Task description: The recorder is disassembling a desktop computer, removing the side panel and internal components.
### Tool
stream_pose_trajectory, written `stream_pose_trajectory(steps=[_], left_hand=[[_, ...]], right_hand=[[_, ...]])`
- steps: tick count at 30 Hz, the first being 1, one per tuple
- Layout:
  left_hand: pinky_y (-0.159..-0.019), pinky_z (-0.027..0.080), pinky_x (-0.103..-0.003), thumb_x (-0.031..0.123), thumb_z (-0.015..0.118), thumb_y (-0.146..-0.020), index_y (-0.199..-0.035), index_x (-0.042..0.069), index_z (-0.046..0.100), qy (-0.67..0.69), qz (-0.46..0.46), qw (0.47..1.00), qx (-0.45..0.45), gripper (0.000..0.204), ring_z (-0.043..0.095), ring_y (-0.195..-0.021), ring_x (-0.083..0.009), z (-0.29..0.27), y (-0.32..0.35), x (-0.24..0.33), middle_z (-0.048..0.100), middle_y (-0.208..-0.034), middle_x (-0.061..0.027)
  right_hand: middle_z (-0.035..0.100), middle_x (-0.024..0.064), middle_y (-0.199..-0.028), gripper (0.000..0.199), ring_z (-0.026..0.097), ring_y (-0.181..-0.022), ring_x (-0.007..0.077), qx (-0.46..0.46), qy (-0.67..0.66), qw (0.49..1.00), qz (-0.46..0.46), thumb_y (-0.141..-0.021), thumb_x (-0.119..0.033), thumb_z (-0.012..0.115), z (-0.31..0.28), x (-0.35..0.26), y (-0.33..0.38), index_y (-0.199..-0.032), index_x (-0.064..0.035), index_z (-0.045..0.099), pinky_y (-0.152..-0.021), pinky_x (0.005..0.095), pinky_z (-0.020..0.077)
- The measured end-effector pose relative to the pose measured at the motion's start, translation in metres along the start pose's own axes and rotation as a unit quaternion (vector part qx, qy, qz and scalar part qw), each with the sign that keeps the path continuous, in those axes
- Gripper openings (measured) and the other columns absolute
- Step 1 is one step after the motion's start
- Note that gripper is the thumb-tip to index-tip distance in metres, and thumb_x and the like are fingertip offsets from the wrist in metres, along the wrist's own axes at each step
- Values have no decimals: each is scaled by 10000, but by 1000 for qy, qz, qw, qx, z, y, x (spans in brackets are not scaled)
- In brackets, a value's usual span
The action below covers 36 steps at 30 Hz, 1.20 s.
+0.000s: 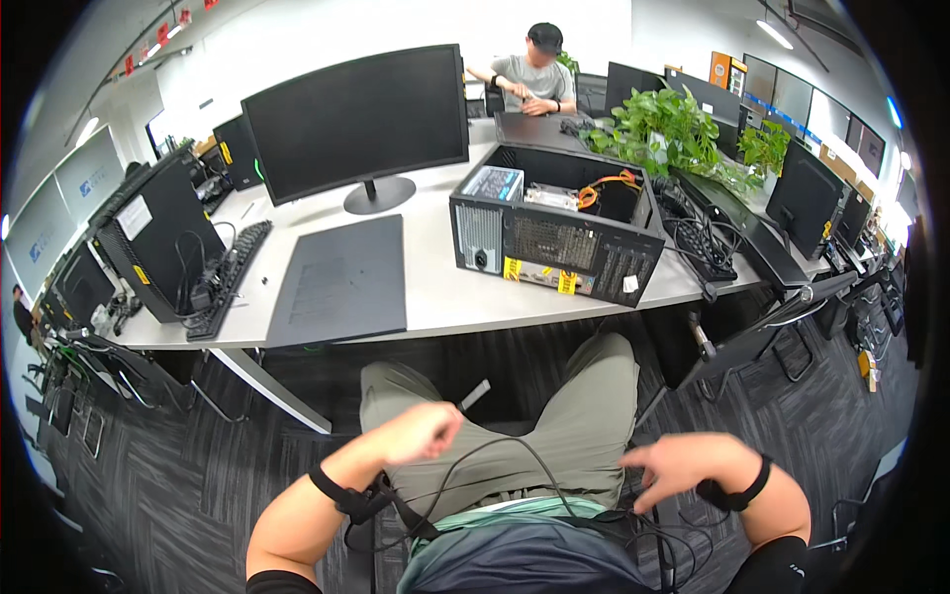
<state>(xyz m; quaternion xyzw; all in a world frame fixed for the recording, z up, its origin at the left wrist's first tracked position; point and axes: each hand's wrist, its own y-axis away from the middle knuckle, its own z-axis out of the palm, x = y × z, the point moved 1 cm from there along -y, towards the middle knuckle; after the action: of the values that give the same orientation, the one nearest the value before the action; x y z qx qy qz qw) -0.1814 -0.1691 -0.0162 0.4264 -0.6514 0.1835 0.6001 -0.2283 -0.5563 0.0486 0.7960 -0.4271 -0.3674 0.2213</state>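
My left hand is closed over my lap. From its fist juts a slim tool with a flat pale end; the rest of it is hidden in the fingers, so I cannot make out its kind. Over my right thigh, my right hand holds nothing, its index finger stretched out and the fingers apart. On the desk ahead lies an opened black computer case, with a power supply and orange cables showing inside. A flat black side panel rests to its left. Both hands are apart from these.
A monitor stands at the back of the desk. Left are a keyboard and a computer tower; right are bundled cables and plants. A chair stands right. Another person works opposite.
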Motion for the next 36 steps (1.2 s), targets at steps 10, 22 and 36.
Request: stream_pose_trajectory(steps=[10,22,36], left_hand=[[-627,458,-269,203,606,-967,-978,-23,635,-115,100,926,345,229,546,-662,-110,-46,-102,32,610,-733,-44],[-613,491,-339,113,652,-895,-1029,-36,645,-85,174,835,515,200,642,-662,-250,-64,-159,21,666,-770,-172],[-551,437,-368,158,755,-792,-882,68,620,-323,168,770,524,185,595,-595,-255,-44,-171,19,633,-684,-69]], right_hand=[[717,122,-824,343,708,-705,245,368,-45,918,-139,-848,-152,710,-86,-20,-56,-1161,-25,653,-648,338,555],[706,95,-826,284,635,-646,116,449,-221,844,-191,-849,-36,712,-120,-5,-165,-1130,-11,679,-589,239,510],[627,57,-727,169,551,-519,112,598,-185,762,-167,-832,-5,703,-135,-1,-251,-1001,-15,689,-492,256,431]])
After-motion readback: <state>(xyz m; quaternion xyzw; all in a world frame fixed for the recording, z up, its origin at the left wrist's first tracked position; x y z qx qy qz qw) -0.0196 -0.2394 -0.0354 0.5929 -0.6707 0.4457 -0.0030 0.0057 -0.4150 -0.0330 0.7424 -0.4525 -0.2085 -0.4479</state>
